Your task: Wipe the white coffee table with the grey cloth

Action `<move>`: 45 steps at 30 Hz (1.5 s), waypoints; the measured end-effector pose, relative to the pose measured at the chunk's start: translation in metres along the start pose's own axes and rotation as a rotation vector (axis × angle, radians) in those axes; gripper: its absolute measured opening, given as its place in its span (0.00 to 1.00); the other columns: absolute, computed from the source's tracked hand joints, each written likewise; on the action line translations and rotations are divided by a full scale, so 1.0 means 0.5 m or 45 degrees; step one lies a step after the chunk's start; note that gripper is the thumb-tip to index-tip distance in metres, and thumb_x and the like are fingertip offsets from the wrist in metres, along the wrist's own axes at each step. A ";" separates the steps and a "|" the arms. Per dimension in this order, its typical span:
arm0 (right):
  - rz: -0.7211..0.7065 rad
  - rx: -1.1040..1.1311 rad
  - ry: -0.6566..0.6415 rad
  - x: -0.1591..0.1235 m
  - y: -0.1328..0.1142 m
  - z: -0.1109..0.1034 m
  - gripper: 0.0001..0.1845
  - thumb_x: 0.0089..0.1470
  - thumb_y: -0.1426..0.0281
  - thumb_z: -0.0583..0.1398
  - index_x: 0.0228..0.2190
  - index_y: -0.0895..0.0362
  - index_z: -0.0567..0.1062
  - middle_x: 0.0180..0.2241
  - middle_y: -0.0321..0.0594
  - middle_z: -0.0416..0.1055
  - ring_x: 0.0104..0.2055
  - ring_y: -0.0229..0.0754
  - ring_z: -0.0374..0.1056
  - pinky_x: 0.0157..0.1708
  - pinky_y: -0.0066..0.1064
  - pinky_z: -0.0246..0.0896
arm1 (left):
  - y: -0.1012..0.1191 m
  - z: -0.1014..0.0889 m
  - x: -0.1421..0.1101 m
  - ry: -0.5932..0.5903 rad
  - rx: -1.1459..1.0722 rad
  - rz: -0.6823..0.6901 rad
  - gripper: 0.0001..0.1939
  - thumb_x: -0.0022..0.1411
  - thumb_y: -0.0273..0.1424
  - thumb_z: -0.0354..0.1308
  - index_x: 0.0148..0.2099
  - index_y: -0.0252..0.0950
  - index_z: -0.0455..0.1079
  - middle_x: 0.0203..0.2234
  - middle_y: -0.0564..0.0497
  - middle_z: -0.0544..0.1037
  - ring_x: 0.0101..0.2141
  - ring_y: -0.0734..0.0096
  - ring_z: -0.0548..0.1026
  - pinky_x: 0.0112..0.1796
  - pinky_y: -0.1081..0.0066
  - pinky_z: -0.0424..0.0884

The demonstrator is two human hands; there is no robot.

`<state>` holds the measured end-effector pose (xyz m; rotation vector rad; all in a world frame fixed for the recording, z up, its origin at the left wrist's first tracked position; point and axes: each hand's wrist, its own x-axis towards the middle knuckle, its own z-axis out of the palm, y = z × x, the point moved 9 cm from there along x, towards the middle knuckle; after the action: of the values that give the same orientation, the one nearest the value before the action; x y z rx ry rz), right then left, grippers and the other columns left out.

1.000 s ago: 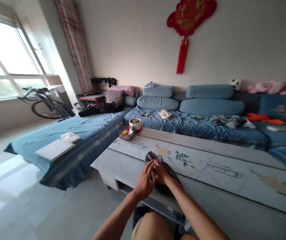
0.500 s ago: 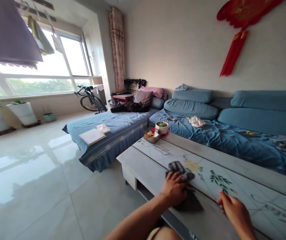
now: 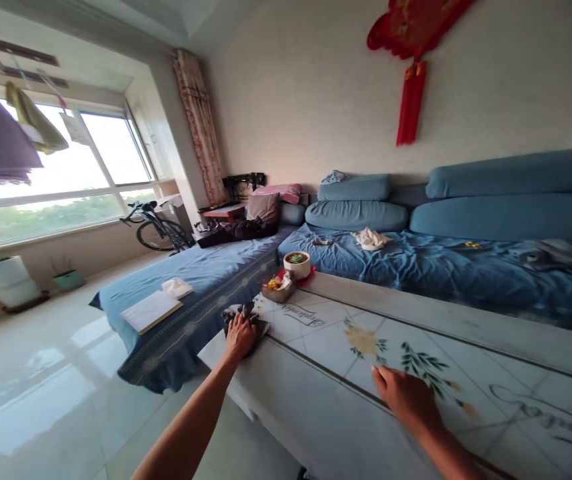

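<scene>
My left hand point(image 3: 241, 335) presses a dark grey patterned cloth point(image 3: 239, 311) onto the far left corner of the white coffee table point(image 3: 286, 387). Its fingers lie over the bunched cloth and grip it. My right hand point(image 3: 409, 398) is over the tabletop, close to the printed yellow flower and green leaves. Its fingers are curled closed, and nothing shows in them; their undersides are hidden.
Near the far left end of the table stand a small bowl of scraps point(image 3: 279, 288) and a white potted succulent point(image 3: 297, 265) on something red. A blue-covered sofa point(image 3: 346, 230) lies beyond. To the left, a notebook point(image 3: 151, 311) and tissues point(image 3: 177, 288) rest on its chaise.
My left hand has slid the cloth from the middle of the table to its far left corner. My right hand remains curled over the tabletop. The view has shifted right.
</scene>
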<state>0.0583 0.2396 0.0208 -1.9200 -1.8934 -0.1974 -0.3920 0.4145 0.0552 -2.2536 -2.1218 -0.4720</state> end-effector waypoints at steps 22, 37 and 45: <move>0.083 0.186 -0.413 -0.012 -0.049 -0.013 0.27 0.76 0.57 0.55 0.33 0.53 0.87 0.31 0.45 0.86 0.32 0.47 0.79 0.35 0.35 0.58 | 0.917 0.222 0.234 -0.107 -0.516 0.778 0.17 0.80 0.40 0.57 0.54 0.33 0.80 0.63 0.31 0.80 0.71 0.40 0.68 0.75 0.37 0.56; 0.897 1.048 0.726 -0.041 0.257 -0.117 0.32 0.72 0.40 0.45 0.22 0.44 0.48 0.17 0.31 0.49 0.24 0.41 0.48 0.25 0.36 0.44 | 0.670 0.182 -0.285 -0.382 -0.493 1.382 0.44 0.67 0.32 0.60 0.83 0.58 0.65 0.81 0.54 0.65 0.80 0.48 0.63 0.81 0.44 0.58; 0.927 0.670 0.259 -0.025 0.175 -0.059 0.33 0.75 0.51 0.49 0.19 0.48 0.68 0.21 0.42 0.73 0.23 0.44 0.63 0.28 0.35 0.45 | 0.650 0.175 0.145 -0.108 -0.342 0.754 0.24 0.73 0.42 0.57 0.62 0.39 0.84 0.65 0.34 0.81 0.69 0.34 0.74 0.74 0.35 0.66</move>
<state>0.1493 0.2188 0.0243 -1.9643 -0.8986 0.2904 -0.0533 0.4770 0.0517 -2.9216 -1.3616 -0.6614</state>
